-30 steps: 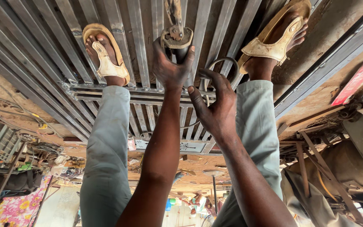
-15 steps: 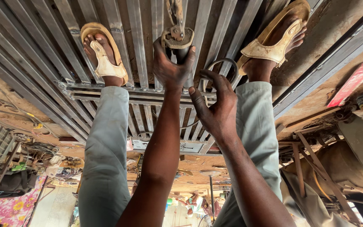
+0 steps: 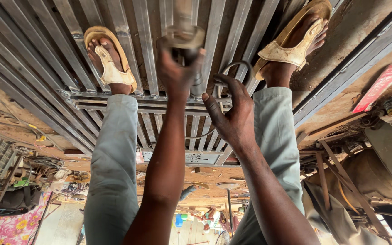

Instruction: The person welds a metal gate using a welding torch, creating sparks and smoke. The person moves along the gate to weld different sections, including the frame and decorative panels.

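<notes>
Most of the steel grille (image 3: 46, 68) under our sandals (image 3: 110, 68) looked assembled, bars and cross rails in place. The curved metal ring (image 3: 239, 63) near its middle seemed not fixed yet. Our left hand (image 3: 178, 72) reached far out, wrapped tight round a cylindrical tool (image 3: 184, 38) standing on the bars. Our right hand (image 3: 234, 115), just right of it, hooked its fingers over the ring.

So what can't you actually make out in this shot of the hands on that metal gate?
Head view:
- Tool gripped by left hand: blurred, top cut off by the frame edge.
- Curved metal ring: lower part hidden behind right hand.
- Metal gate: far ends cut off.
- Background clutter: too small to identify.
</notes>
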